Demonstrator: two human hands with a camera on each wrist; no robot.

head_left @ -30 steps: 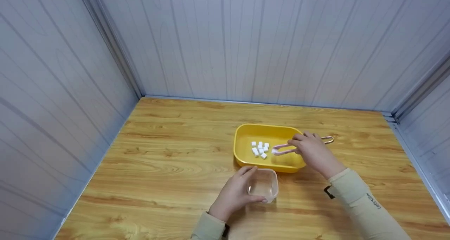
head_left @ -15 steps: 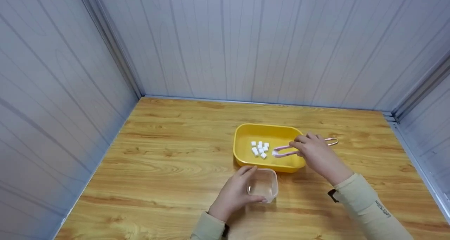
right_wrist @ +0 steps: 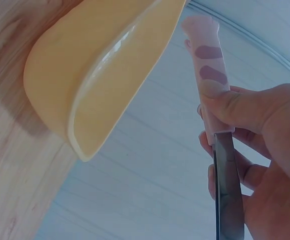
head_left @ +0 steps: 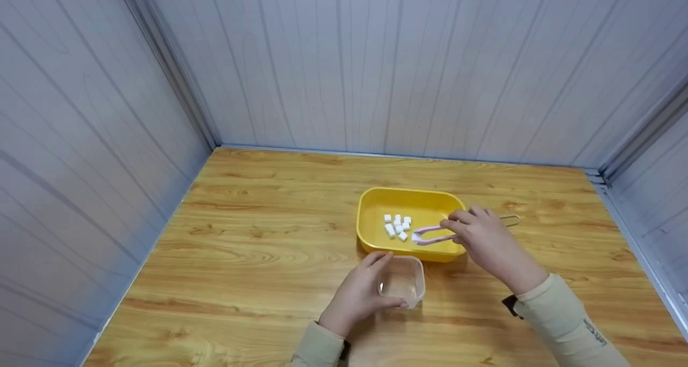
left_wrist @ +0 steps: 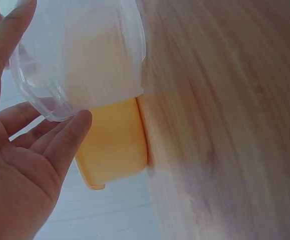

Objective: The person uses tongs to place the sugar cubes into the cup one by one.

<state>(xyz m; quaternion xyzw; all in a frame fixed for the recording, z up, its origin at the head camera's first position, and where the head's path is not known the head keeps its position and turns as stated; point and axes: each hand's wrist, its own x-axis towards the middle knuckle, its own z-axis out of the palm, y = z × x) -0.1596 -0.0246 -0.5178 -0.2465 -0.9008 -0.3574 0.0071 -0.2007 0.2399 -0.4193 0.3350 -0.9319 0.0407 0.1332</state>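
My right hand [head_left: 492,246] grips a pair of tongs [head_left: 438,240] with pink tips and a metal bow. The tips are over the yellow tray [head_left: 371,195], with a white cube [head_left: 416,238] between them. Several more white cubes [head_left: 399,229] lie in the tray, left of the tips. In the right wrist view the thumb presses the pink arm of the tongs [right_wrist: 212,75]. My left hand [head_left: 357,297] holds a clear plastic box [head_left: 402,281] between thumb and fingers, just in front of the tray. The left wrist view shows the box [left_wrist: 92,55] with the yellow tray behind it.
Both containers are on a wood-patterned table [head_left: 258,249]. Pale panelled walls [head_left: 365,71] enclose it at the back and on both sides. The tray's raised wall [right_wrist: 59,75] stands close to the tongs.
My right hand has shifted slightly right and nearer to me. The tong tips, with the white cube, have come a little toward me. My left hand and the box stay in place.
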